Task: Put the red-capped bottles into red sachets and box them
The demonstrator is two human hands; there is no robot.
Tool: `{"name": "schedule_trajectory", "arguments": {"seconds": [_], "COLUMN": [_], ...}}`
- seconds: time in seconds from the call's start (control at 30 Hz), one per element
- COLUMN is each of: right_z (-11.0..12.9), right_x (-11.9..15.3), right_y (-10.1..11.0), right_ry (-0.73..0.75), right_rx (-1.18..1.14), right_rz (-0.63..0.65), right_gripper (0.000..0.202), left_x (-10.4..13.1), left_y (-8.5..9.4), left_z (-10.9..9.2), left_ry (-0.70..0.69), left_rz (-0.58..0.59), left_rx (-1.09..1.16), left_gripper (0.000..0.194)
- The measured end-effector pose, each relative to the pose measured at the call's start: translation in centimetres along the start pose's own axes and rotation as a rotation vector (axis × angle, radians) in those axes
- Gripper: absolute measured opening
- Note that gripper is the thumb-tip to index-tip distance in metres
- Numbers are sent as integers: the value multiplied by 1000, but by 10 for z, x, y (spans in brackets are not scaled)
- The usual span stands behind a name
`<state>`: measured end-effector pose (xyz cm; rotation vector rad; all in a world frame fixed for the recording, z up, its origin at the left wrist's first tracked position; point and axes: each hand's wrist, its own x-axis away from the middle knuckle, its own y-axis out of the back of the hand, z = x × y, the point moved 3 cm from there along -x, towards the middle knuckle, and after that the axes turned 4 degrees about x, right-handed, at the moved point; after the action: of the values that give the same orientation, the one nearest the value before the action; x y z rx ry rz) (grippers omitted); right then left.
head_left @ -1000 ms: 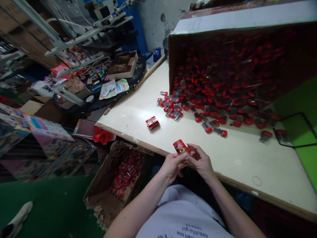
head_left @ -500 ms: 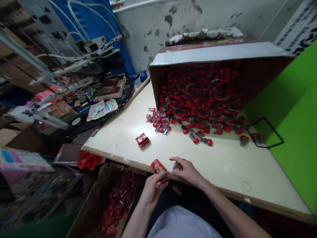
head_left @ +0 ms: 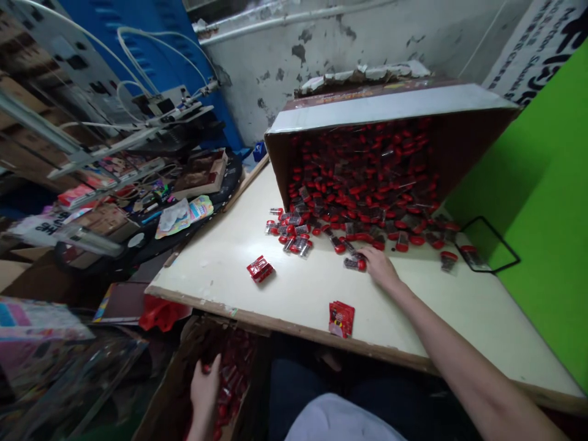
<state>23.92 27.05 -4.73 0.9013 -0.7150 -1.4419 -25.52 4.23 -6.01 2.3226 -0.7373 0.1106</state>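
Observation:
My right hand (head_left: 379, 268) reaches onto the table, its fingertips at a small red-capped packet (head_left: 355, 264) in front of the big carton; what the fingers grip is partly hidden. My left hand (head_left: 205, 383) is over the lower carton (head_left: 172, 392) of red packets, thumb and fingers apart, with a bit of red near the fingers. A small stack of red cards (head_left: 341, 318) lies at the table's front edge. Another red stack (head_left: 260, 269) lies further left. Many red-capped packets (head_left: 358, 190) fill the tipped carton (head_left: 390, 109) and spill out of its opening.
The pale table (head_left: 294, 294) has a worn wooden front edge. A black wire frame (head_left: 518, 261) stands at the right by a green panel (head_left: 542, 226). On the left are a machine with white tubes (head_left: 160, 110) and a cluttered black round table (head_left: 181, 211).
My hands have parted: the right went forward to the packets, the left down to the lower carton. The red packet has left my left hand. The red card stack now shows at the edge.

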Motion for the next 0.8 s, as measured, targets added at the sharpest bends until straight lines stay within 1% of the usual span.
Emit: {"name": "schedule_trajectory", "arguments": {"seconds": [0.03,0.07,0.13,0.17,0.2,0.23,0.27,0.33,0.4,0.47,0.53,0.67,0.8], "right_z": [1,1,2,3,4,6,8,13,18,22,25,25,24], "right_x": [6,11,22,26,29,31,33,34,34,35,34,30,22], "right_y": [-1,-1,-2,-3,-4,-6,-8,-12,-16,-19,-22,-21,-16], "right_ry": [15,25,32,30,23,12,-2,-57,-153,-265,-351,-461,-491], "right_rx": [2,3,-1,-4,-7,-8,-5,16,61,111,150,217,206], "right_rz": [-5,-6,0,7,14,23,28,11,-45,-105,-140,-87,-45], "right_gripper": [39,39,39,39,37,35,32,30,36,48,57,65,64], "left_x": [15,34,80,104,127,146,163,185,195,196,193,187,183], "left_y": [-16,-36,-80,-102,-124,-144,-161,-184,-196,-199,-199,-200,-203], "left_z": [-12,-28,-60,-74,-87,-96,-103,-109,-110,-108,-105,-102,-99], "left_ry": [-82,-211,-410,-497,-554,-594,-624,-674,-713,-709,-672,-630,-603], "left_rz": [53,178,375,471,568,636,679,703,690,677,675,675,684], "left_rx": [7,55,79,50,11,-36,-101,-246,-348,-385,-370,-319,-290], "left_gripper": [40,40,32,28,24,23,23,23,23,20,19,25,18]}}
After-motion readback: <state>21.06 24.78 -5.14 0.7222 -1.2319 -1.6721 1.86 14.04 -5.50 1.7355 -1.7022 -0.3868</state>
